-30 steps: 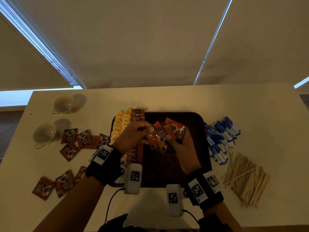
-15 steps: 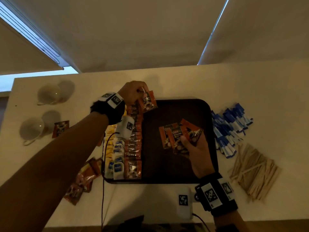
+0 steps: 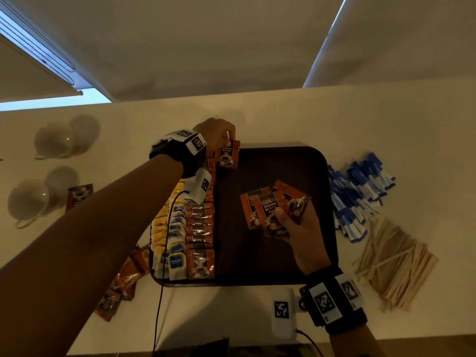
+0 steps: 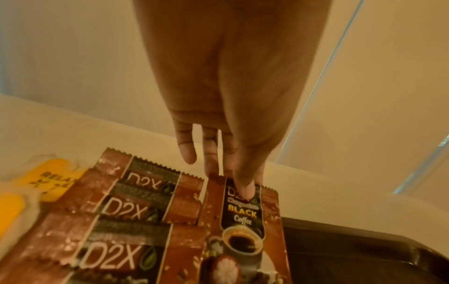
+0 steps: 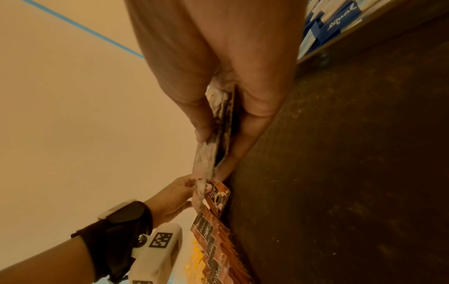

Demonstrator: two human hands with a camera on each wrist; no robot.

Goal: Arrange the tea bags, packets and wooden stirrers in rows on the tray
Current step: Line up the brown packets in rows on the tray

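since the earlier frame the left hand [image 3: 215,132] has lowered its pinched coffee packet [image 3: 228,157] onto the tray [image 3: 296,161], upper centre; the right hand [image 3: 300,228] clamps fanned brown packets [image 3: 262,207].

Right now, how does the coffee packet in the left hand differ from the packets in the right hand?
The left hand pinches a single coffee packet by its top edge at the tray's far left corner. The right hand grips several fanned packets by their lower ends over the tray's middle. Both carry the same brown D2X black coffee design.
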